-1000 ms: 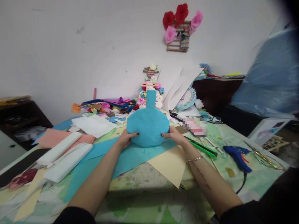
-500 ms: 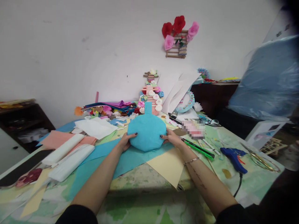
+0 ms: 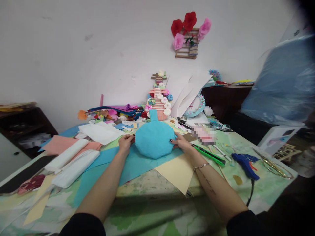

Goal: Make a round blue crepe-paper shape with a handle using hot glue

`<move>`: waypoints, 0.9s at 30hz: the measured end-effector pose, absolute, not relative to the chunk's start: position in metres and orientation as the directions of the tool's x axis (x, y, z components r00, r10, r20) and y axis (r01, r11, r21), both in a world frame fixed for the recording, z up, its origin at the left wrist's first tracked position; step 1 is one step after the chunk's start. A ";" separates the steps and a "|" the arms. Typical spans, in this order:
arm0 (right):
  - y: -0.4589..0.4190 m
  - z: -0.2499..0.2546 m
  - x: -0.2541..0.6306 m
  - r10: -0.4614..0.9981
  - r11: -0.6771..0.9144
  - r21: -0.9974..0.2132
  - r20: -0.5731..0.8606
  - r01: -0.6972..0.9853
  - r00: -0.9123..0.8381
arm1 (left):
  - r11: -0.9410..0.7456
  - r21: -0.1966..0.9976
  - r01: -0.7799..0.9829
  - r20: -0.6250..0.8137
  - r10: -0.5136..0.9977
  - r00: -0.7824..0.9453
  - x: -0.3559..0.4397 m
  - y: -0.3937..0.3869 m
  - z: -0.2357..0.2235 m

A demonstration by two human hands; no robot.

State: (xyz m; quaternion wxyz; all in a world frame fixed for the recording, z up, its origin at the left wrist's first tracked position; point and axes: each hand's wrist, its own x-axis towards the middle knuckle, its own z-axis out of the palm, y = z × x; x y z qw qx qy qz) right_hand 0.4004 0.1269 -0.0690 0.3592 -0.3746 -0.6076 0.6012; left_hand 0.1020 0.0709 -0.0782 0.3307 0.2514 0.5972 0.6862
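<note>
A round blue paper shape (image 3: 155,139) with a short tab (image 3: 153,115) on top is held up over the table, its tab leaning a little left. My right hand (image 3: 181,143) grips its right edge, thumb on the front face and fingers behind. At the left edge my left hand (image 3: 126,142) has thumb and finger pinched close together on the rim. Beneath the shape lie blue paper sheets (image 3: 134,168) and a cream sheet (image 3: 176,172).
To the right lie a green cutter (image 3: 211,156), a blue glue gun (image 3: 246,165) with its cord, and gold-handled scissors (image 3: 274,165). White paper rolls (image 3: 75,168) rest at the left. A flower-covered craft piece (image 3: 160,101) stands behind against the wall.
The blue shape was lowered from its upright position and has tilted left. My left thumb has shifted off its front face to the edge; my right hand keeps its grip.
</note>
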 end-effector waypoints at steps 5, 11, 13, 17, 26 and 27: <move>0.125 -0.068 0.401 0.884 -0.002 -1.000 -0.012 0.023 -0.468 | -0.092 0.983 -0.157 -0.036 0.748 -0.663 0.105 0.068 -0.076; 0.125 -0.068 0.401 0.883 -0.002 -1.000 -0.011 0.020 -0.469 | -0.087 0.982 -0.166 -0.045 0.747 -0.663 0.103 0.066 -0.075; 0.125 -0.069 0.401 0.882 -0.006 -1.000 -0.014 0.019 -0.472 | -0.081 0.982 -0.170 -0.053 0.749 -0.661 0.102 0.066 -0.076; 0.126 -0.070 0.401 0.880 -0.015 -1.000 -0.022 0.019 -0.474 | -0.051 0.983 -0.176 -0.075 0.762 -0.644 0.101 0.067 -0.076; 0.129 -0.073 0.401 0.873 -0.019 -0.999 -0.033 0.033 -0.486 | 0.016 0.991 -0.135 -0.097 0.781 -0.617 0.101 0.068 -0.076; 0.130 -0.073 0.401 0.873 -0.019 -0.999 -0.034 0.035 -0.486 | 0.022 0.992 -0.125 -0.095 0.782 -0.616 0.101 0.068 -0.076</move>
